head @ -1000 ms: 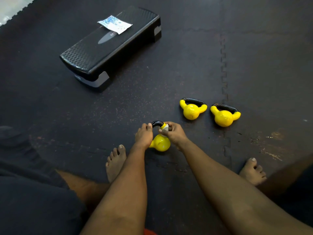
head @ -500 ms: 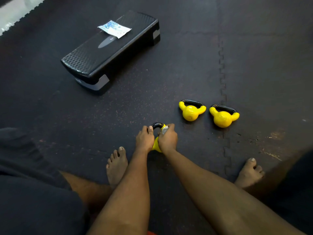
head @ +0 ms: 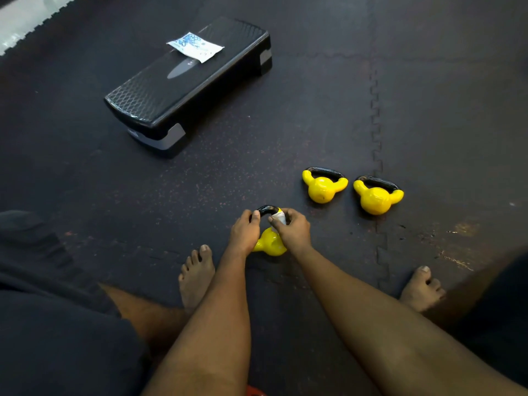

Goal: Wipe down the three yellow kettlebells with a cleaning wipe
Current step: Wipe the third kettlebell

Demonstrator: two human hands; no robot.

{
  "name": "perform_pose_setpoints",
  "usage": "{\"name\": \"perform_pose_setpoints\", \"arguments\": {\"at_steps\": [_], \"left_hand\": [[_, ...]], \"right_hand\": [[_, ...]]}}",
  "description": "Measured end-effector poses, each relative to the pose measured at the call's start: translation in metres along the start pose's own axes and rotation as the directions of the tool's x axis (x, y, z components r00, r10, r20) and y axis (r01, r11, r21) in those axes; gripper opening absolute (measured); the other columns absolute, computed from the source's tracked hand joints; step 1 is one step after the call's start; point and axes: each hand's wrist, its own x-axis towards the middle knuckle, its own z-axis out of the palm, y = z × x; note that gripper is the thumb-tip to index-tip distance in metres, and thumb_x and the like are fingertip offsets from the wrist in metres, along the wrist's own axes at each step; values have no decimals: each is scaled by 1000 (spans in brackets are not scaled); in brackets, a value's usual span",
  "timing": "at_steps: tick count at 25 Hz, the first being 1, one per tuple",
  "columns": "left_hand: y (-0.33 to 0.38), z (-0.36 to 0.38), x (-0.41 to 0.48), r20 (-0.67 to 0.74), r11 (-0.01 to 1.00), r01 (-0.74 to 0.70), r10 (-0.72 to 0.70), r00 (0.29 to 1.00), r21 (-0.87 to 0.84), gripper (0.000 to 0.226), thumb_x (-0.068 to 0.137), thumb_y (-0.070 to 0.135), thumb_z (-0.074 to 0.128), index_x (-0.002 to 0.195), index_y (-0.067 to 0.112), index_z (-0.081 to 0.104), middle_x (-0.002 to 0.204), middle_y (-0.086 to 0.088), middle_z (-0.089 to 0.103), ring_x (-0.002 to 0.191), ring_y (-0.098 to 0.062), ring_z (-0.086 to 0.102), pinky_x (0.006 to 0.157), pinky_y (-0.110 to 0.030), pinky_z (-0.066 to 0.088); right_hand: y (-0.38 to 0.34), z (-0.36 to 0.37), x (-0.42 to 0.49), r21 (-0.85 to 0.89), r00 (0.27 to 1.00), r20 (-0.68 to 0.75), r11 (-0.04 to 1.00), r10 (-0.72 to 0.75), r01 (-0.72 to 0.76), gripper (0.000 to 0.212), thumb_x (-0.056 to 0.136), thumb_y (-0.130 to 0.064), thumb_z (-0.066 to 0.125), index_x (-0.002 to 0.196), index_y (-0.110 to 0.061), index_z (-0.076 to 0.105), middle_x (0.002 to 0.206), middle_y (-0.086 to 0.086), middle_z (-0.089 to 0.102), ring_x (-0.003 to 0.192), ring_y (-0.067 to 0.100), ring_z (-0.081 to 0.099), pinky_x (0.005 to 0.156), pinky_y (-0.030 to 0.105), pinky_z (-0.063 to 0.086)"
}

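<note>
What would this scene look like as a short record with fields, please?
left hand: grips the black handle of the near kettlebell
right hand: holds the wipe against that handle
waiting: middle kettlebell and right kettlebell, side by side on the mat, no hand on them
step: farther off to the left, with a packet on top

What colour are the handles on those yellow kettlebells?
Black, clearest in the head view on the handle of the middle kettlebell.
</note>
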Motion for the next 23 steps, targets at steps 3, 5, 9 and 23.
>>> {"name": "perform_pose_setpoints", "arguments": {"at_steps": [3,5,9,23], "left_hand": [[2,-1,1,8,1000,-8,8,1000,18,35,102,40,33,98,11,52,102,-16,58,101,-33,54,81,-38,40],[5,1,3,7,997,-28,28,1000,73,35,102,41,33,96,12,51,104,-16,59,102,-35,54,84,-41,43],[8,7,2,4,980,-70,71,997,184,33,99,46,31,90,19,47,108,-15,59,105,-37,53,92,-53,44],[0,-1,4,36,997,-16,13,999,77,37,102,41,30,104,11,51,115,-22,53,112,-38,49,99,-49,40]], "right_hand": [[-8,-5,10,-93,999,11,994,52,-51,26,72,-28,82,93,-14,75,85,6,74,79,17,67,69,27,50],[-15,3,-1,-142,983,-156,982,101,-123,27,75,-28,77,99,-17,74,89,8,74,84,22,67,67,25,45],[-17,17,-21,-153,927,-329,958,181,-242,24,83,-26,69,105,-18,70,95,13,71,91,32,65,72,34,49],[13,-21,19,279,922,380,942,68,-185,31,80,-1,74,110,5,67,81,5,68,68,6,61,69,23,52]]}}
